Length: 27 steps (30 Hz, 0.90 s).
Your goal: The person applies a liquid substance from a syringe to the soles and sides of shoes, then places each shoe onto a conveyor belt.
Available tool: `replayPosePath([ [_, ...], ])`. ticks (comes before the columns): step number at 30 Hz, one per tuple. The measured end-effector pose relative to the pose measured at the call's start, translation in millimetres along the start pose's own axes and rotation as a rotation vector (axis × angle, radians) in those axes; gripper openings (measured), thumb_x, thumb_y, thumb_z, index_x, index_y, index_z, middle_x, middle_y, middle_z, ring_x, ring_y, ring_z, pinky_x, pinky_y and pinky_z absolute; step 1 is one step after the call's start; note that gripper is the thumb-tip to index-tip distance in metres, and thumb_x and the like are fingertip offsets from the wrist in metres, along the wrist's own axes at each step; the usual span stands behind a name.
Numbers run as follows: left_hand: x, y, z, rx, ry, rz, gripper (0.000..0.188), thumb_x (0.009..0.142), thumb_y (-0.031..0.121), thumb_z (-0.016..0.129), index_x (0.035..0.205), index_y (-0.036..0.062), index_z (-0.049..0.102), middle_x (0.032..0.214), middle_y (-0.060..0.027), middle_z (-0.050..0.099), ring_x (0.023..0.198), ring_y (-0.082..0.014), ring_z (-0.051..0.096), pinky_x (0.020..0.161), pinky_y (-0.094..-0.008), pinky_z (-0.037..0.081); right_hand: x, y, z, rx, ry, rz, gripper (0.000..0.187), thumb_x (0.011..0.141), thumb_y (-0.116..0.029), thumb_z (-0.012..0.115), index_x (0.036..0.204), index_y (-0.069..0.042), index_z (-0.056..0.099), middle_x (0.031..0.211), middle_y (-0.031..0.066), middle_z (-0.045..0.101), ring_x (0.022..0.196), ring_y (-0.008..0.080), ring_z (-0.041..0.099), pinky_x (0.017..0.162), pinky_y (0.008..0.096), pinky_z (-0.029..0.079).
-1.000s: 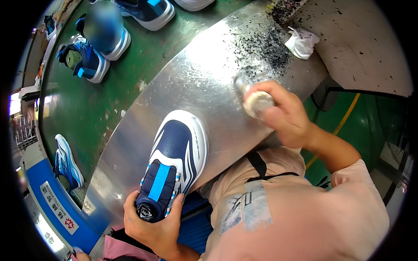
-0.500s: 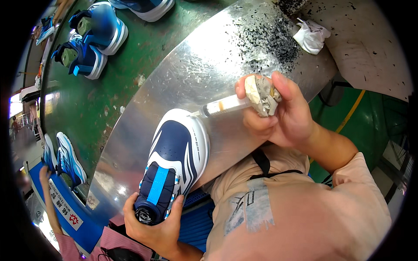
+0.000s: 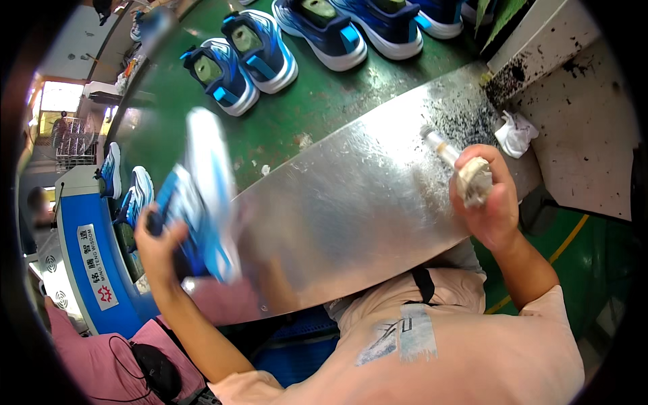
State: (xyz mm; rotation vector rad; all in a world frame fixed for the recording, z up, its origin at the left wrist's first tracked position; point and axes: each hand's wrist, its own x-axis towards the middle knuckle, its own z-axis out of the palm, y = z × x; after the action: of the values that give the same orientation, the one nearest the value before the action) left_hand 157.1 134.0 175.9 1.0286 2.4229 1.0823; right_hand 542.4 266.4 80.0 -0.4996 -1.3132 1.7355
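My left hand grips a blue-and-white sneaker by its heel end. The shoe is tilted up over the left end of the metal ledge, its side and pale sole smeared by motion. In my right hand is a clear syringe, its tip pointing up and left above the ledge. Crumpled off-white wrapping covers the syringe's rear end, under my fingers and thumb. The two hands are far apart, and the syringe does not touch the shoe.
Several blue sneakers stand on the green surface beyond the metal ledge. Black flecks and a crumpled white wad lie at the ledge's right end. A blue machine and a person in pink are at left.
My left hand has moved left and up with the sneaker, turning it. The syringe has moved right, away from the shoe's toe. The whole view has shifted, showing more shoes at the back.
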Motion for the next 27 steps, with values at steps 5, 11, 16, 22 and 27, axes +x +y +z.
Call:
replayPosePath([
  [5, 116, -5, 81, -0.025, 0.242, 0.170, 0.067, 0.060, 0.017, 0.076, 0.117, 0.0009, 0.044, 0.104, -0.0169, 0.055, 0.088, -0.0233, 0.058, 0.079, -0.0321, 0.045, -12, 18, -40, -0.782, 0.028, -0.162, 0.040, 0.084, -0.032, 0.058, 0.108, -0.001, 0.050, 0.082, 0.0068, 0.056, 0.064, 0.0146, 0.052, 0.057, 0.0249, 0.041],
  [11, 148, 5, 118, -0.597, 0.193, 0.115, 0.073, 0.066, 0.025, 0.074, 0.128, 0.0060, 0.038, 0.113, -0.0201, 0.054, 0.102, -0.0228, 0.053, 0.089, -0.0323, 0.039, -20, 17, -60, -1.063, -0.109, -0.308, 0.039, 0.079, -0.029, 0.063, 0.105, -0.002, 0.052, 0.077, 0.0111, 0.055, 0.058, 0.0232, 0.053, 0.052, 0.0295, 0.041],
  [16, 116, -87, 36, -0.209, 0.369, 0.176, 0.068, 0.069, 0.021, 0.074, 0.125, 0.0035, 0.041, 0.115, -0.0178, 0.053, 0.104, -0.0227, 0.052, 0.091, -0.0338, 0.038, -31, 9, -65, -1.172, -0.100, -0.361, 0.042, 0.079, -0.037, 0.062, 0.100, -0.002, 0.053, 0.065, 0.0071, 0.050, 0.048, 0.0203, 0.048, 0.045, 0.0286, 0.036],
  [22, 72, -213, -63, -0.184, 0.719, -0.100, 0.061, 0.067, 0.015, 0.075, 0.119, -0.0007, 0.046, 0.115, -0.0137, 0.054, 0.102, -0.0225, 0.053, 0.091, -0.0346, 0.039, -35, 10, -66, -1.167, -0.090, -0.397, 0.042, 0.080, -0.036, 0.061, 0.101, -0.002, 0.051, 0.068, 0.0088, 0.051, 0.050, 0.0218, 0.049, 0.045, 0.0303, 0.037],
  [27, 72, -182, -33, 0.044, 0.763, -0.143, 0.051, 0.066, 0.010, 0.075, 0.109, -0.0046, 0.052, 0.110, -0.0127, 0.056, 0.100, -0.0227, 0.054, 0.087, -0.0346, 0.041, -24, 23, -66, -1.134, -0.097, -0.317, 0.038, 0.079, -0.029, 0.062, 0.102, -0.001, 0.050, 0.075, 0.0117, 0.055, 0.053, 0.0244, 0.051, 0.048, 0.0308, 0.040],
])
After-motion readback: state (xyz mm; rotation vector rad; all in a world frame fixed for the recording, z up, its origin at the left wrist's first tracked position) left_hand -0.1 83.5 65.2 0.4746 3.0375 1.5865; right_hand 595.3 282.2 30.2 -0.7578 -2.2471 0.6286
